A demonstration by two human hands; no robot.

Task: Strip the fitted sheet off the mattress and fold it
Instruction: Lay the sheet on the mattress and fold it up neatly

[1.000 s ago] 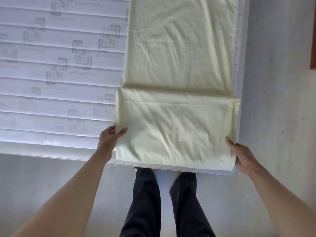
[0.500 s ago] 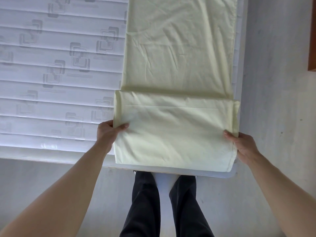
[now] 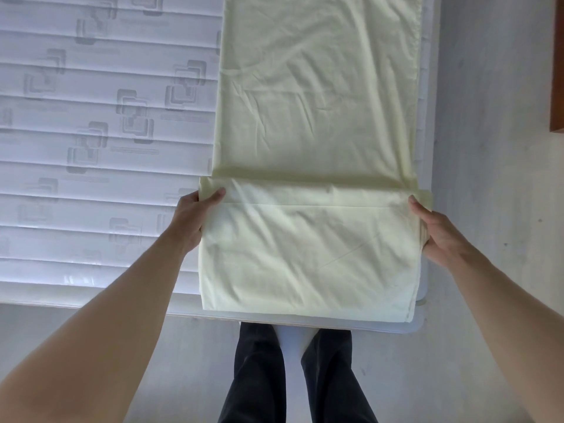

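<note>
1. the sheet [image 3: 317, 117] lies on the mattress [image 3: 91, 117], along its right side, as a long pale yellow strip.
2. the near end of the sheet is folded over on itself and makes a thicker block at the mattress edge.
3. my left hand [image 3: 190, 221] grips the left edge of this block, thumb on top, the other fingers under the cloth.
4. my right hand [image 3: 439, 230] grips the right edge the same way, thumb on top.
5. my legs [image 3: 293, 377] stand on the floor [image 3: 488, 148], close to the mattress.
</note>
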